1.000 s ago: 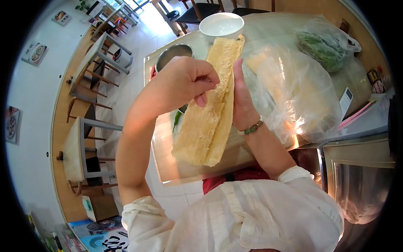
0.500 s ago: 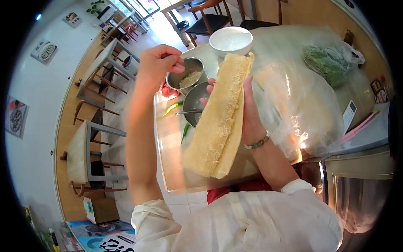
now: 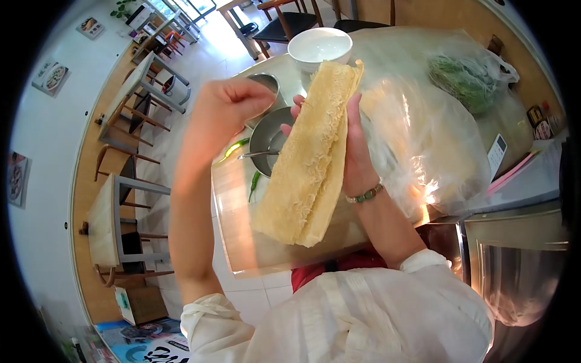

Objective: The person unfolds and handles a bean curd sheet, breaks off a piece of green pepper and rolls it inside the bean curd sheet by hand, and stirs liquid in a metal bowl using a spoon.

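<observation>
My right hand (image 3: 358, 154), a beaded bracelet at its wrist, supports a long folded thin pancake (image 3: 290, 175) from below, thumb on one side and fingers on the other. Pale shreds run lengthwise along the pancake's upper face. My left hand (image 3: 233, 106) hovers left of the pancake, fingers drawn together and blurred; what they hold, if anything, is hidden. Behind it, a metal pot (image 3: 270, 80) is mostly covered from view. Between the hands stands a grey metal bowl (image 3: 259, 134) with a spoon (image 3: 257, 155). Two green chili peppers (image 3: 235, 147) lie near the bowl.
A white bowl (image 3: 319, 51) stands at the table's far side. Right of the pancake lies a large clear plastic bag (image 3: 433, 136) with pale yellow contents. Beyond it is a bag of greens (image 3: 463, 85). A small white device (image 3: 497, 154) rests at the right. Chairs and tables line the left.
My left hand has come down and slightly right, now covering much of the pot. The whole view has shifted a little; my right hand still holds the pancake.
</observation>
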### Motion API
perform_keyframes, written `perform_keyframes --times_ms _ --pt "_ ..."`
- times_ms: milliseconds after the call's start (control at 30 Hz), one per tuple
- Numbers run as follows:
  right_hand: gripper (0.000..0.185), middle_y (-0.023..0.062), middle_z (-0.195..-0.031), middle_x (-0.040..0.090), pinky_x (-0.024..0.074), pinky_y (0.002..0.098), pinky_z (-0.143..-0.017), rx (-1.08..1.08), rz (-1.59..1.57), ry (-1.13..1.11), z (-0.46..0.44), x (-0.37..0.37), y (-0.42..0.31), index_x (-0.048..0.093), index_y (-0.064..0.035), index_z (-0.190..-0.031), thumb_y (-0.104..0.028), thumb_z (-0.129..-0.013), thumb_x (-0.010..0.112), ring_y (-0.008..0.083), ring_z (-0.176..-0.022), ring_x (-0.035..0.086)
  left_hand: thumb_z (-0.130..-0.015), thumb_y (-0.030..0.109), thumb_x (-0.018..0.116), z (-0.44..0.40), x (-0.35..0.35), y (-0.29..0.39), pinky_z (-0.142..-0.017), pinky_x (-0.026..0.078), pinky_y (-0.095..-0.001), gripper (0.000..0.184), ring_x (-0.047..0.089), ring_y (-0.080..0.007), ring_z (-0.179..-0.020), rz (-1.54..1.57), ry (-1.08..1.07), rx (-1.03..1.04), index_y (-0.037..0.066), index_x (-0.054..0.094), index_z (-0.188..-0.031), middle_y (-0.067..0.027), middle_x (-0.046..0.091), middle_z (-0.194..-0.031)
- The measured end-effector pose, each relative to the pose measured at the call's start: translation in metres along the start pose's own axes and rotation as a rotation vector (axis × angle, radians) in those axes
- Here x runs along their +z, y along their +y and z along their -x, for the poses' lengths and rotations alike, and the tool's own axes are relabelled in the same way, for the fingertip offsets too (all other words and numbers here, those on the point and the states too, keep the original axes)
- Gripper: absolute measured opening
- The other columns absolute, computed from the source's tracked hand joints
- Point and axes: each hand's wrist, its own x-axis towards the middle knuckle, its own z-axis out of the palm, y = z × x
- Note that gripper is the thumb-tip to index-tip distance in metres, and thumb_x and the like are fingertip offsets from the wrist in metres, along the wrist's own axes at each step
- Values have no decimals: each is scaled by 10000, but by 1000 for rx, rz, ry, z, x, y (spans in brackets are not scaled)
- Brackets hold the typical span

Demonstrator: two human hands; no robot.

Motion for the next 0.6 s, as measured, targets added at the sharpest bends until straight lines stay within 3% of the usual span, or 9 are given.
perform_keyframes --times_ms 33,100,200,400,533,600 --pt "770 123 -1153 565 476 430 -974 -26 53 -1 1 1 -1 416 -20 -1284 -675 -894 311 208 -1062 568 -784 7 633 12 6 6 -673 464 -261 128 578 -106 -711 4 -8 -2 -13 698 -892 -46 675 -802" --pt "770 123 -1151 566 485 416 -960 -20 46 3 -6 -7 -2 420 -17 -1280 -675 -895 308 212 -1064 568 -724 -29 649 31 22 14 -742 456 -286 167 568 -179 -827 -176 -256 476 23 701 -874 -45 650 -869" --pt "772 126 -1152 565 499 393 -938 -40 51 18 -5 -12 -1 424 -14 -1275 -675 -897 304 221 -1067 566 -696 -50 651 46 48 7 -831 415 -316 200 516 -245 -949 -396 -196 582 51 701 -861 -45 606 -924" --pt "790 138 -1155 560 488 426 -957 -66 43 -14 -5 -12 -5 414 5 -1274 -679 -893 302 236 -1072 562 -718 -55 622 57 34 5 -893 354 -348 187 485 -246 -951 -378 -229 641 66 689 -843 -41 568 -916" --pt "810 139 -1135 566 461 466 -992 -64 56 5 0 -3 -4 417 31 -1261 -681 -889 307 241 -1071 561 -715 -60 618 64 38 8 -887 356 -342 191 479 -246 -946 -309 -188 582 75 687 -833 -32 566 -912" --pt "812 140 -1133 566 456 467 -998 -51 39 1 -2 -8 -3 412 33 -1264 -680 -888 308 242 -1070 562 -722 -54 627 65 42 5 -879 362 -341 185 482 -244 -939 -371 -265 606 73 688 -842 -25 567 -889"
